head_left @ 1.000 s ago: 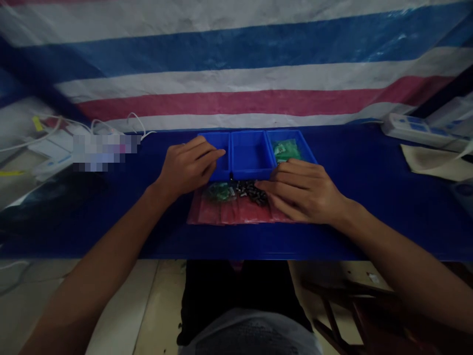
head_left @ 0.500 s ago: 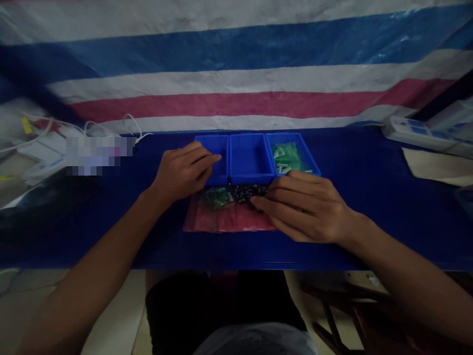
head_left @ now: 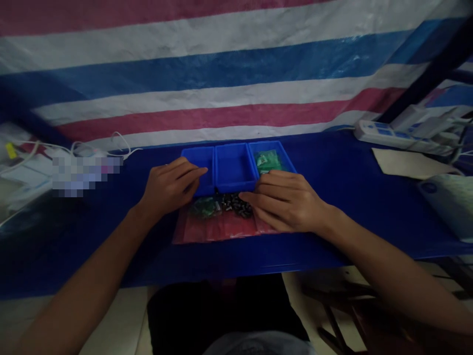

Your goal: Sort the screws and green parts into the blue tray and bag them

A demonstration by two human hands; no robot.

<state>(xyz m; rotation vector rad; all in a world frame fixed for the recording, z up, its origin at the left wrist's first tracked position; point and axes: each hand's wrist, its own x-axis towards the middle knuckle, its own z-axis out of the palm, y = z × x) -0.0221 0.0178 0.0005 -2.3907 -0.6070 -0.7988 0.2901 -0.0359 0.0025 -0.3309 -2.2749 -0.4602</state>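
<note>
Head view: my left grip (head_left: 172,186) is raised at the left blue bin (head_left: 201,157), its curled fingers drawn close together and pointing right across that bin. I cannot tell whether anything is pinched between them. My right grip (head_left: 290,202) reaches in from the right, fingers bunched, with the foremost fingertip overlapping the far right part of a pile of small black pieces (head_left: 234,206). Whether I have hold of one of those pieces is hidden, and I cannot tell touching from hovering.

The pile lies between my two grips, just beside the right one and farther from the left. It sits on red plastic bags (head_left: 212,231) spread along the near side of the bins. Left of the pile, on the same red plastic, is a clear bag with green contents (head_left: 206,207), near and to the right of my left grip. Beyond the pile stands the middle blue bin (head_left: 235,164); right of that, the right blue bin (head_left: 287,157) holds a green packet (head_left: 269,160), partly behind my right grip. All this rests on the blue desk (head_left: 332,172).
</note>
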